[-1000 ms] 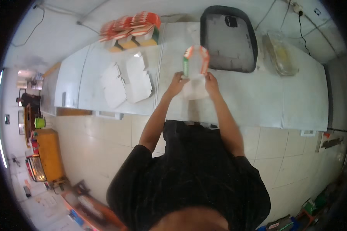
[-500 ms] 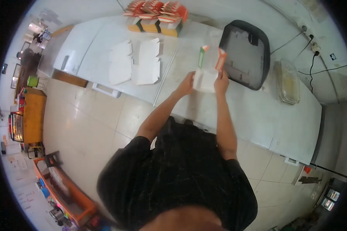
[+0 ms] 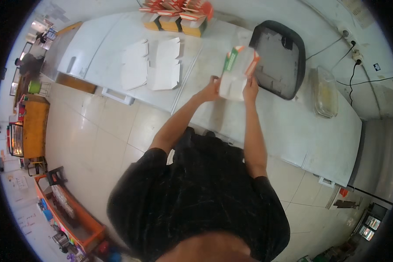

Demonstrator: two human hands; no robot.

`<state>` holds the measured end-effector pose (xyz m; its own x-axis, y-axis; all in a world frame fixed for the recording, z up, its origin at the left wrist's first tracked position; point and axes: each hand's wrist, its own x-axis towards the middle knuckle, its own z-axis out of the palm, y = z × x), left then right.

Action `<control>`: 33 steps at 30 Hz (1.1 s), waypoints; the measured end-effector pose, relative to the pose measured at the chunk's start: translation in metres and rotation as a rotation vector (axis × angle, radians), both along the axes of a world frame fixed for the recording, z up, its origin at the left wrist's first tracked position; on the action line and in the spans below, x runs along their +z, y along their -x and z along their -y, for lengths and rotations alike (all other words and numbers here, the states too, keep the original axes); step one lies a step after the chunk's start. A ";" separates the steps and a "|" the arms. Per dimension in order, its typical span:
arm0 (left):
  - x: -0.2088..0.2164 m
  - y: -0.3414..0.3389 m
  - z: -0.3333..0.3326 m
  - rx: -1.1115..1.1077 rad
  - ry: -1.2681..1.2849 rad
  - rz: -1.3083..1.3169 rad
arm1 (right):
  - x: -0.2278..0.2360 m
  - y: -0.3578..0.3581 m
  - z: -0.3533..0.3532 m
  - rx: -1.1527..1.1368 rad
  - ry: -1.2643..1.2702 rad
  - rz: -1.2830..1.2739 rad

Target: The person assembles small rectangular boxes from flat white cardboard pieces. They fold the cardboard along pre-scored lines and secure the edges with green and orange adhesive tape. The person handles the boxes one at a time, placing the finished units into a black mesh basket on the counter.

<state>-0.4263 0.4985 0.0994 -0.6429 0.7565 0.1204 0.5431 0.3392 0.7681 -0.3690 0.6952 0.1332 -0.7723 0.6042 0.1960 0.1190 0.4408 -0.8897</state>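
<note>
A white paper food box (image 3: 232, 87) with orange and green printed flaps is held upright between my two hands over the white counter. My left hand (image 3: 211, 91) is closed on its left side, while my right hand (image 3: 250, 92) grips the right side. The far flaps stand up and lean apart. To the left, two flat white box blanks (image 3: 165, 65) (image 3: 135, 65) lie side by side, plain face up. Behind them are stacks of folded boxes (image 3: 171, 22) in orange, white and yellow.
A dark grey tray-like case (image 3: 300, 56) lies just right of the box. Farther right is a clear plastic container (image 3: 325, 94) by the wall, near plugged-in cables (image 3: 357, 61). An orange crate (image 3: 74, 218) is on the floor at left. Another person (image 3: 30, 64) is far left.
The box has tilted so its green and orange flaps show wider. My left hand has shifted slightly along its left side. A person has come into view at the far left.
</note>
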 end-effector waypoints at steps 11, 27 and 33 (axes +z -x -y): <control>0.056 -0.009 0.008 -0.065 0.107 0.246 | -0.002 -0.001 0.021 -0.207 -0.358 0.169; 0.001 -0.002 -0.051 0.564 0.360 0.118 | -0.012 -0.002 0.022 0.001 -0.350 0.641; -0.001 0.010 -0.042 0.376 0.334 0.030 | -0.031 0.001 0.018 -0.053 -0.201 0.684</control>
